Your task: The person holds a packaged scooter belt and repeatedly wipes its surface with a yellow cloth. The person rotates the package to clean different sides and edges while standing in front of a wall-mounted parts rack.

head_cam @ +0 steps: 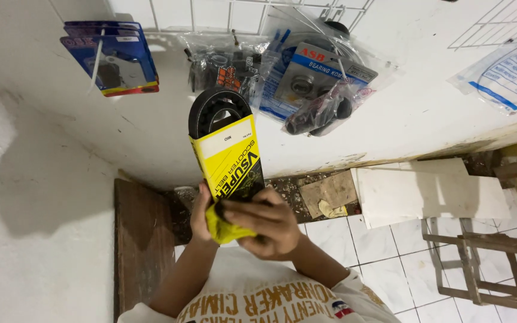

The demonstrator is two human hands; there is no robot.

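Wiping down a black drive belt (210,107) in its yellow sleeve (230,157): left hand (200,214) grips the bottom, right hand (267,224) closed w/ a yellow cloth (222,227). Prob needs flipping next.

A white wire rack (222,15) on the wall carries a blue blister pack (112,57) and clear bags of parts (306,78); below, a dark wooden board (142,239), white floor tiles (354,245) and a wooden frame (486,263)
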